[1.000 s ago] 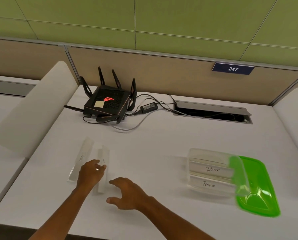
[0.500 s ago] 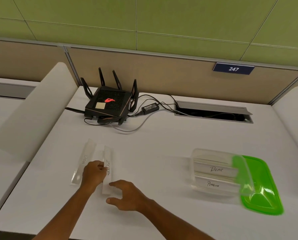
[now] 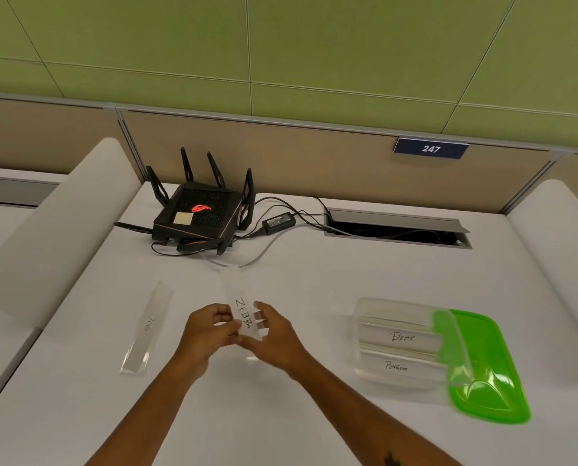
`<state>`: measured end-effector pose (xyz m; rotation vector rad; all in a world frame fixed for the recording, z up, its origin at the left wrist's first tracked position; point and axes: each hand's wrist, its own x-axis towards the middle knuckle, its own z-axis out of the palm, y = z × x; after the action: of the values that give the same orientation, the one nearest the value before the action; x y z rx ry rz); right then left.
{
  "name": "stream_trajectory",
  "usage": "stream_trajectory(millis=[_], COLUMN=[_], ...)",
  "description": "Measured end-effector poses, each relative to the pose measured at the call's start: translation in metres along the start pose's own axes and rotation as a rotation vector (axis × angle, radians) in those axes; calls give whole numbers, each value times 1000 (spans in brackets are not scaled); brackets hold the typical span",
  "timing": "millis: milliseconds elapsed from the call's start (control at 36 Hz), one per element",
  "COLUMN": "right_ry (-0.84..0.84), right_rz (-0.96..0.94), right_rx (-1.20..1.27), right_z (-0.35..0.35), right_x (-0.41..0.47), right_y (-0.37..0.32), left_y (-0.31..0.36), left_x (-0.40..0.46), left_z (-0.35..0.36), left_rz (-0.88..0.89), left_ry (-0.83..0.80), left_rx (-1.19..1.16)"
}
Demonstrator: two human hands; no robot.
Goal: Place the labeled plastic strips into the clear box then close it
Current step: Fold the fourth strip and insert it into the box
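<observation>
A clear plastic strip marked "ZEBRA" (image 3: 236,290) is lifted off the white desk (image 3: 314,274), held upright between my left hand (image 3: 206,334) and my right hand (image 3: 274,332), both closed on its lower half. Another clear strip marked "DOG" (image 3: 148,327) lies flat on the desk to the left of my hands. To the right stands the clear box (image 3: 378,306), open, with two strips inside labeled "BEAR" (image 3: 402,337) and "PENGUIN" (image 3: 396,365). Its green lid (image 3: 486,368) lies beside it, partly under the box's right edge.
A black router (image 3: 198,216) with antennas and cables stands at the back left of the desk. A cable hatch (image 3: 395,227) opens at the back right. White padded dividers (image 3: 55,230) flank the desk on both sides.
My left hand picked the ZEBRA strip up off the desk and brought it right toward the middle. My right hand rose from the desk and took hold of it too.
</observation>
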<state>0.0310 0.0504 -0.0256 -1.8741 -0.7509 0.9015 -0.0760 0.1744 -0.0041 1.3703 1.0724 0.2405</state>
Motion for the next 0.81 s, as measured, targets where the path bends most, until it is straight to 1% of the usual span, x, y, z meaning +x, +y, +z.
stream_trajectory(millis=[194,361,639,806], right_ry=[43,83,90,145], right_rz=[-48,-96,-102,-153], right_rx=[-11,-66,-85,-135], right_z=[-50,-87,-156,-198], right_x=[-11,-20,-41,-53], right_y=[3,12,26,33], left_y=[16,26,48,58], left_x=[-15,-27,-48,-56], left_z=[37,72,131,168], left_rz=[15,45,109,135], left_ry=[-99,-150,-216,-255], left_rx=[-84,-102,-85,-99])
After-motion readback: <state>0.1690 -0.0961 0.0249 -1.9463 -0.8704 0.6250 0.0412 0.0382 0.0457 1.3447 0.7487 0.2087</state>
